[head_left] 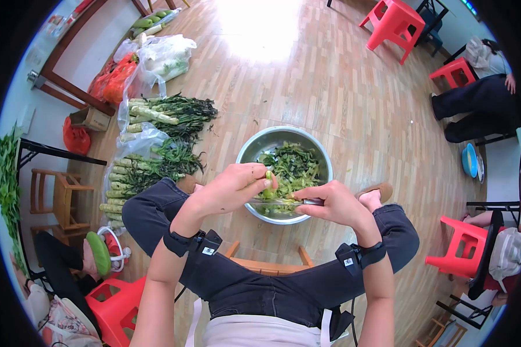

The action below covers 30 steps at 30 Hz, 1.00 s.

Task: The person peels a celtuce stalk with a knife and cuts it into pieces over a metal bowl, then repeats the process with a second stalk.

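My left hand [240, 186] is closed on a piece of green stalk [269, 176] over the left part of a metal basin. In my right hand [336, 202] is the handle of a knife [275, 202], whose blade points left across the basin just below the stalk. The steel basin [242, 151] stands on the floor between my feet. Cut green leaves and pieces [298, 165] lie inside it, partly hidden by my hands. Leafy stalks [124, 179] are laid out on plastic at the left, with another bunch [168, 113] beyond them.
Plastic bags [165, 55] lie at the upper left, near a cardboard box [92, 119]. Red stools stand at the upper right [395, 24], right [460, 246] and lower left [114, 306]. People sit at both sides. A blue basin [469, 160] is at the right.
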Available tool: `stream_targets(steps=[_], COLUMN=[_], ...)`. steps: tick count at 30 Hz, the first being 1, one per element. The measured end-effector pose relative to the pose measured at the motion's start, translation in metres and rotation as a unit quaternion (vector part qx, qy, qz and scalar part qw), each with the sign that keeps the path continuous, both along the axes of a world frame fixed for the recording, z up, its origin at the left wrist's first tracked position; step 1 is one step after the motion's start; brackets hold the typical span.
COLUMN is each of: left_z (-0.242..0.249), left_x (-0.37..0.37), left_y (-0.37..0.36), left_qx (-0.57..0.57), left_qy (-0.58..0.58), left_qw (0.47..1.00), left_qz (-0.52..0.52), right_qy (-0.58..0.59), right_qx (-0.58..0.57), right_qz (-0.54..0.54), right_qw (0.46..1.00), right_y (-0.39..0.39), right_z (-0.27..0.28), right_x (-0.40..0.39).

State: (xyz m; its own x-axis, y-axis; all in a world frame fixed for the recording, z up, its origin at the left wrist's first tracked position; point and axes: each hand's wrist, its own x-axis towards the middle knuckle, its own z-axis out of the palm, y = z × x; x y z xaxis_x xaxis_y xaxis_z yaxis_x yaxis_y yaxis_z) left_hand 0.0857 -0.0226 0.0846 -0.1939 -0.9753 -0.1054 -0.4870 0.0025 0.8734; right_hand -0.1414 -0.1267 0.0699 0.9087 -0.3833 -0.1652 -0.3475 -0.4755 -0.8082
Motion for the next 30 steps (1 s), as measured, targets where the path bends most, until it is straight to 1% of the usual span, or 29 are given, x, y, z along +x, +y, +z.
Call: stream_targets(steps=[2,4,8,10,13,20,25,30], left_z=[0.0,0.0,0.001,0.003,0.004,0.001,0.0,-0.001], left_x=[0.001,0.002,0.002,0.002,0.0,-0.001,0.0,0.001], left_y=[0.0,0.001,0.001,0.001,0.001,0.0,0.0,0.001], left_qx=[0.015,0.015,0.022,0.024,0.03,0.034,0.014,0.007], left_qy=[0.003,0.012,0.021,0.016,0.018,0.017,0.012,0.01], left_qw=[1.0,1.0,1.0,1.0,0.999,0.999,1.0,1.0], left_qz=[-0.002,-0.004,-0.005,-0.008,-0.005,-0.003,0.001,0.002], right_qy=[0.013,-0.034,-0.035,0.003,-0.011,-0.016,0.018,0.019], right_qx=[0.021,0.033,0.052,0.08,0.096,0.091,0.073,0.064], right_qz=[0.003,0.003,0.011,0.016,0.021,0.025,0.009,0.005], right_qw=[1.0,0.999,0.998,0.997,0.995,0.995,0.997,0.998], right_y=[0.0,0.002,0.0,-0.002,-0.005,-0.004,-0.003,-0.002], right_z=[-0.009,-0.016,-0.014,-0.014,-0.014,-0.018,-0.019,-0.017], right_x=[0.001,0.002,0.005,0.006,0.005,0.005,0.007,0.01])
